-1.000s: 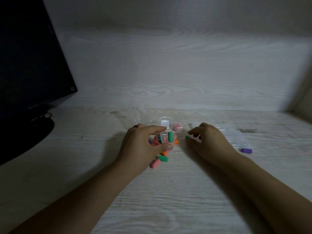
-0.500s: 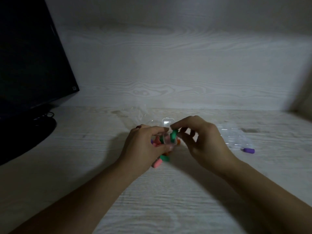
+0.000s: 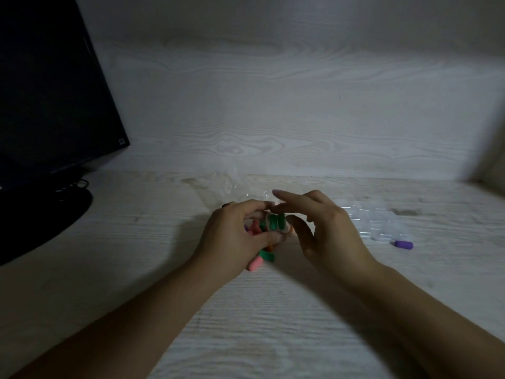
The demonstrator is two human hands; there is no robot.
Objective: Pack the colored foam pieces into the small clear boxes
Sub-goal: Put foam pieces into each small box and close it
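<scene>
My left hand (image 3: 232,236) grips a small clear box (image 3: 266,224) between thumb and fingers, just above the table. Two green foam pieces (image 3: 276,222) stand side by side inside it. My right hand (image 3: 328,228) is right beside the box, its index finger stretched straight over the box's top and its thumb close to the box's right side; it holds nothing. Under my left hand lie loose foam pieces, partly hidden: a green one (image 3: 267,255), a pink one (image 3: 255,263) and a reddish one (image 3: 255,227). A purple piece (image 3: 404,244) lies alone to the right.
Several more clear boxes (image 3: 377,222) sit clustered right of my right hand. A crumpled clear plastic bag (image 3: 221,184) lies behind my hands. A dark monitor (image 3: 46,91) on a round black base (image 3: 41,222) fills the left side. A wood-grain wall closes the back.
My right hand carried a green piece from the table to the box and let it go inside. Its fingers have since straightened over the box. My left hand kept holding the box.
</scene>
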